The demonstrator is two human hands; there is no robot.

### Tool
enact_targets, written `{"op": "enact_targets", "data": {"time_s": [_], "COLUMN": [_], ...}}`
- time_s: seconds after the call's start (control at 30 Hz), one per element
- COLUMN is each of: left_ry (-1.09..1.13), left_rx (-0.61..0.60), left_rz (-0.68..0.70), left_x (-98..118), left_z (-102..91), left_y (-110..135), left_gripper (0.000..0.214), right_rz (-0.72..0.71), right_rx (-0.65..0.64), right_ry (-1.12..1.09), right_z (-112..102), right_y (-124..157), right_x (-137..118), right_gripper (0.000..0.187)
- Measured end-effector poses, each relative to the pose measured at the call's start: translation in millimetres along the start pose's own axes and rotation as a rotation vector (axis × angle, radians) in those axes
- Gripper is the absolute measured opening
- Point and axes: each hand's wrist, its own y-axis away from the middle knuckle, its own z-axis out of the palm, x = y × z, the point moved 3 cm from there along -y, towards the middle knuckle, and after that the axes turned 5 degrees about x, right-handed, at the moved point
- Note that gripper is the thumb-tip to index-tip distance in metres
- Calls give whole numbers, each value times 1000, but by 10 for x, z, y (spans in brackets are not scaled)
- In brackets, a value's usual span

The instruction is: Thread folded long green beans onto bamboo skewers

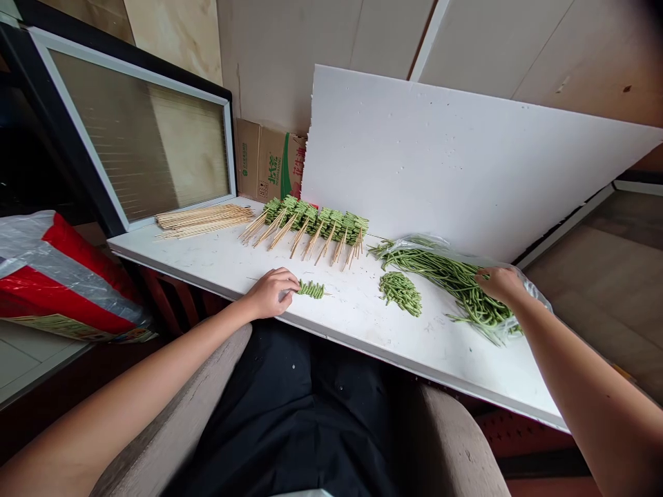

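Note:
My left hand (273,293) is closed round one end of a bamboo skewer near the table's front edge. Short cut pieces of green long bean (311,289) are threaded side by side on it, and its thin tip sticks out on the right. Over at the right, my right hand (501,284) has its fingers curled onto a heap of whole long beans (440,268), which lie on a clear plastic bag. Exactly how many beans those fingers grip is hidden. Between the hands sits a small pile of cut bean pieces (401,293).
Finished bean skewers (315,224) lie stacked in a row at the back of the white table (207,259). Bare bamboo skewers (204,218) lie to their left. A cardboard box (264,162) and a white foam board (414,152) stand behind. A red-and-white bag (67,276) is at left.

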Motion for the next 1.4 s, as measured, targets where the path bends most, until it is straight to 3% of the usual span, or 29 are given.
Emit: {"op": "enact_targets", "data": {"time_s": [0.1,0.2,0.27,0.33,0.43,0.6,0.7,0.77,0.87,1.07,1.4], "left_ry": [36,-22,-75,-104,-122,-92,-71,-69,-77,-87,-85], "left_rx": [7,-12,-31,-41,-41,39,94,117,131,144,115], "left_rz": [-47,-111,-135,-144,-146,-111,-86,-70,-43,11,29], "left_x": [-50,-170,-251,-305,-318,-222,-139,-78,4,76,78], "left_z": [-22,-68,-96,-107,-79,-20,-19,-25,-26,2,57], "left_y": [3,17,26,29,20,17,25,24,17,16,30], "left_gripper": [27,22,17,15,17,17,18,18,17,15,16], "right_rz": [5,108,165,126,-120,-566,-839,-940,-965,-990,-826], "right_rx": [4,-12,-20,18,150,124,127,157,177,89,-96], "right_ry": [5,-32,-98,-135,-360,-586,-761,-807,-808,-752,-989], "right_z": [-56,-198,-334,-502,-787,-1165,-1338,-1398,-1399,-1279,-1077], "right_y": [0,44,113,211,429,967,1284,1412,1459,1411,1321], "right_x": [-32,-161,-355,-656,-1276,-2409,-2992,-3292,-3617,-3926,-3977], "right_gripper": [37,32,29,30,28,21,41,49,53,39,11]}}
